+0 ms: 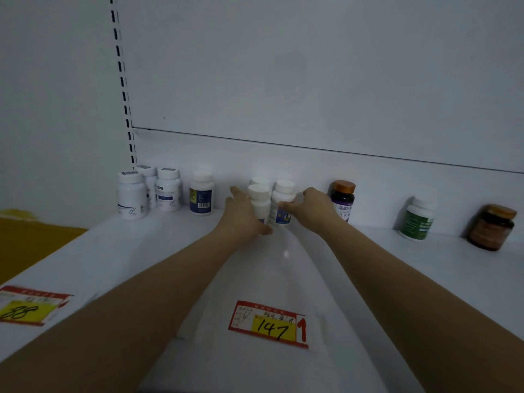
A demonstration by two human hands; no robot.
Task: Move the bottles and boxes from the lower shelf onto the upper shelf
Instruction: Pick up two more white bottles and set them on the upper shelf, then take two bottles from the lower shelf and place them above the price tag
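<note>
dim overall, flat cool-grey cast, a bit noisy. no lamp in view; shadows sit left of the green bottle [416, 219] and the amber jar [492, 226], so light comes from the right. small glare spot mid-shelf [285, 254]. caps of the white bottles [272, 199] bloom, edges soft. slotted upright [122, 80] bows from wide-angle distortion. amber jar smears near the frame edge; price tag [269, 324] readable.
</note>
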